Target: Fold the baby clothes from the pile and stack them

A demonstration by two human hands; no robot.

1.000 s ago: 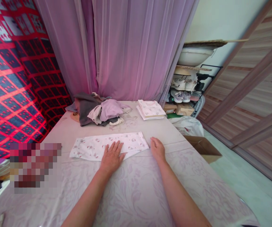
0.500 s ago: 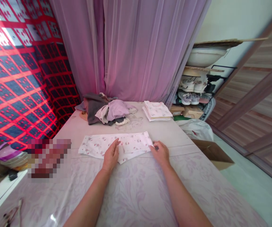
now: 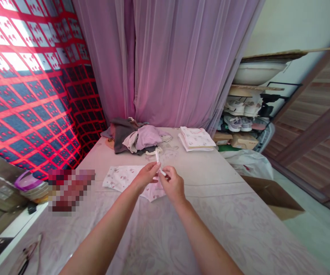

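A white garment with a small pink and grey print lies on the table, its right part lifted and bent up. My left hand pinches the raised edge near the garment's middle. Close against it, my right hand grips the same raised part between thumb and fingers. The lifted cloth stands up as a narrow white strip between the two hands, and they cover much of it. I cannot make out the garment's exact kind.
Behind the garment is a heap of crumpled clothes, with a folded stack of printed white clothes to its right. Beyond the table's right edge are a cardboard box and a shoe rack. A purple-rimmed tub is at left.
My right hand has moved left, bringing the garment's right end up and over toward the middle. My left hand has shifted from lying on the cloth to pinching it. The view has turned slightly.
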